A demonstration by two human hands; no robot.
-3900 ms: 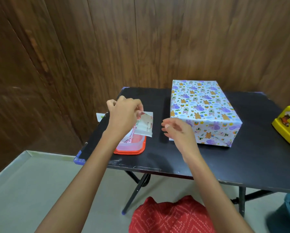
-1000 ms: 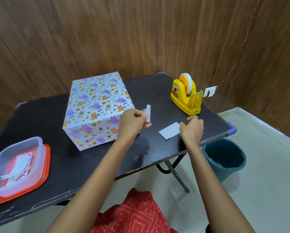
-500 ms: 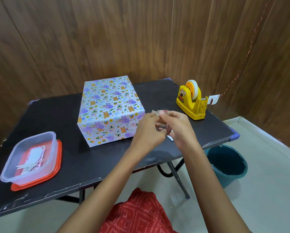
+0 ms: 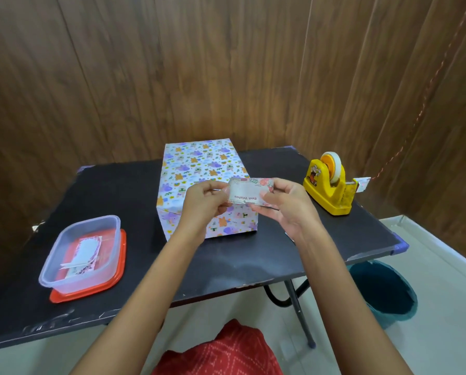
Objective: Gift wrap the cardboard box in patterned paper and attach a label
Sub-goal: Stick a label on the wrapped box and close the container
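Both hands, left hand (image 4: 203,204) and right hand (image 4: 288,205), pinch the "Best Wishes" label (image 4: 249,194) between fingers above the wrapped box (image 4: 196,169) on the counter (image 4: 118,190).

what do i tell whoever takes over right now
Left hand and right hand each pinch an end of the label, printed side up, over the box's near end; apparently not stuck yet.
Box sits wrapped on the table; tape dispenser to its right, tub with more labels to its left.
Done: wrapping. Left: attach the label.
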